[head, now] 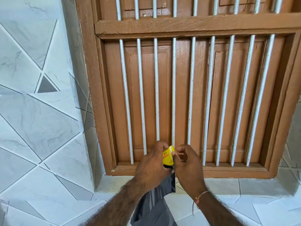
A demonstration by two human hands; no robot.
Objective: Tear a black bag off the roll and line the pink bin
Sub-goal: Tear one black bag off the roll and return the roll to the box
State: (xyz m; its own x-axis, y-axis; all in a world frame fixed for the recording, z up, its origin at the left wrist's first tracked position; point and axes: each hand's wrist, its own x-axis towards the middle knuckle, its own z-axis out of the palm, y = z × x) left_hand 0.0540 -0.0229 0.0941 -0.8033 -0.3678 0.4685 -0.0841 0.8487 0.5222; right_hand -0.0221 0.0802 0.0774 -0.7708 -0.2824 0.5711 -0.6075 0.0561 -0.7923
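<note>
Below the brown wooden barred shutter, the left hand grips the yellow-labelled roll while the right hand pinches its end, the black plastic bag hanging untorn, the bin unseen.

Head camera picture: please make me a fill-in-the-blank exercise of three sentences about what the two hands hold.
1. The left hand grips a small roll with a ____ paper label.
2. A loose ____ plastic bag hangs below the roll.
3. Behind the right hand, a brown wooden window has white metal ____.

Missing words: yellow; black; bars
</note>
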